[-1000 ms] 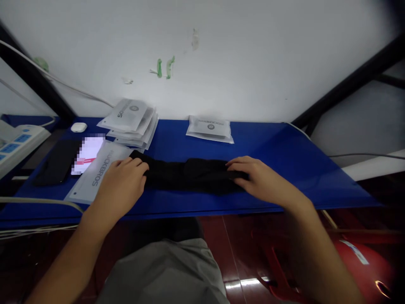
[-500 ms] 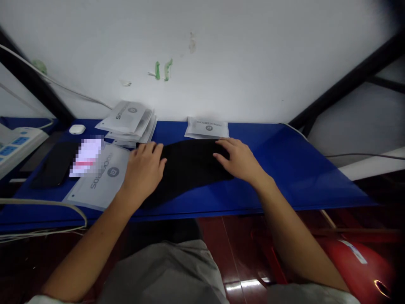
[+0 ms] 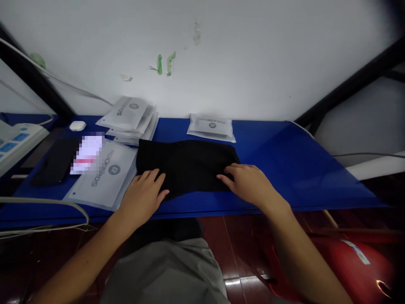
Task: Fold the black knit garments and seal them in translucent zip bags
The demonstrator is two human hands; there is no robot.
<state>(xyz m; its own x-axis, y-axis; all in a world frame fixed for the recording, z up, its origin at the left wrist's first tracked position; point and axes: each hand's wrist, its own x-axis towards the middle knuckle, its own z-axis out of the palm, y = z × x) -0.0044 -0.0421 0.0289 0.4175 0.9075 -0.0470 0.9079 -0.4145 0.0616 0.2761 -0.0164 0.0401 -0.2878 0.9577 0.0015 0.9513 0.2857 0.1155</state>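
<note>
1. Laying my left hand (image 3: 144,196) flat, I have its fingers loosely spread and the fingertips on the near left corner of the black cloth (image 3: 186,164); it clasps nothing.
2. My right hand (image 3: 249,183) lies palm down too, fingers spread, with the tips touching the cloth's near right corner; it holds nothing either.
3. The black cloth lies flat in a rough rectangle in the middle of the blue counter (image 3: 284,160), between my two hands and the wall, its long side running left to right.
4. Just left of the cloth lies a printed packet (image 3: 106,179), pale grey with dark lettering; the cloth's left edge meets its corner, but I cannot tell whether it overlaps.
5. Behind that, near the wall, a stack of packets (image 3: 131,116) of the same sort sits fanned and uneven.
6. A single packet (image 3: 211,126) lies at the back of the counter, just beyond the cloth's far edge; I cannot tell whether they touch.
7. Farther left are a dark phone (image 3: 55,162), a small white case (image 3: 77,125) and, at the edge of the view, a power strip (image 3: 15,141).
8. The white wall (image 3: 253,63) bears two green marks (image 3: 164,65).
9. Below the counter on my right, a red stool (image 3: 357,261) stands on the dark floor.
</note>
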